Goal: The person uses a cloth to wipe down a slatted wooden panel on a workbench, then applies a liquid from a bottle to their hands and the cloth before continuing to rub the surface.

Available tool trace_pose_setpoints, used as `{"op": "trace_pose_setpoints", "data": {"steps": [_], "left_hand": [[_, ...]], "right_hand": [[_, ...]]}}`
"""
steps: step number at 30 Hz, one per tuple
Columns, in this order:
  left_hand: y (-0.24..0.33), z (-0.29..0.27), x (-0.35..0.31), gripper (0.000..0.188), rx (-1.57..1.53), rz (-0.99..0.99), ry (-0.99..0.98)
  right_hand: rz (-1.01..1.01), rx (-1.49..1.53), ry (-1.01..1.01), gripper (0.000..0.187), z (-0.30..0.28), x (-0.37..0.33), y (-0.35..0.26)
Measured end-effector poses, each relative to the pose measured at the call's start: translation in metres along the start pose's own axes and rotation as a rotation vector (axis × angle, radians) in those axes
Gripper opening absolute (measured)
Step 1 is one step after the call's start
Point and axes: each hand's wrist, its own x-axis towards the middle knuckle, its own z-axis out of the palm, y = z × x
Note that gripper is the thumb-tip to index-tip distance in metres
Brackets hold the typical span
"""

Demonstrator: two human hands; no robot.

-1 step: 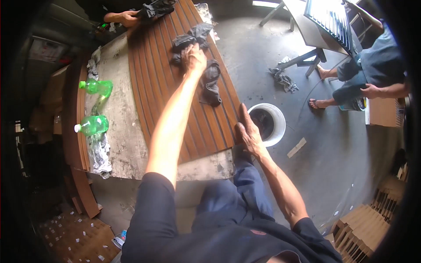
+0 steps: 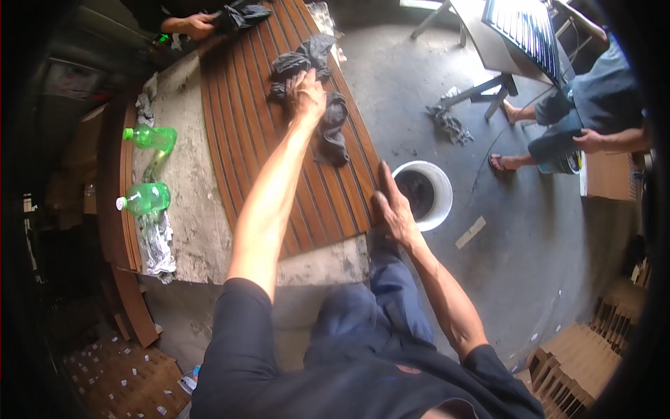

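Head view, the only one: slatted brown board (image 2: pixel 244 140) lies on the worktop (image 2: pixel 188 174), in front of the person, slats running away from the body. Left hand (image 2: pixel 306 96) is on bunched dark cloth (image 2: pixel 317 50) on the board's face, right of its middle. Left grip: fingers bent down over the cloth, palm side hidden, so can't tell if it's clasped or only pressed. More dark cloth (image 2: pixel 335 133) trails beside the wrist; one piece or two, unclear. Right hand (image 2: pixel 396 213) is at the board's near right edge, fingers stretched out and thumb apart; that grip isn't closed around anything.

Step in hand looks like wiping the board's face, right hand steadying the edge. Next move, as judged: another stroke calls for even pressure along the slats, loose cloth gathered under the palm, and the board braced so it doesn't slide.

Around it: white bucket (image 2: pixel 442 199) just beside the right hand, dark inside; two green bottles (image 2: pixel 149 198) near the worktop's left side; a co-worker's hand (image 2: pixel 199 26) at the far end, near another dark cloth (image 2: pixel 248 14).
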Motion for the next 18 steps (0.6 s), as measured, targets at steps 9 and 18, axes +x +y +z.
{"op": "trace_pose_setpoints", "data": {"steps": [9,18], "left_hand": [[0.091,-0.17,-0.226,0.051,-0.355,0.338,-0.647],[0.149,-0.065,-0.136,0.048,-0.437,0.427,-0.43]], "right_hand": [[0.254,0.905,0.143,0.061,-0.011,-0.001,0.044],[0.341,1.106,0.113,0.082,-0.006,0.0,0.039]]}}
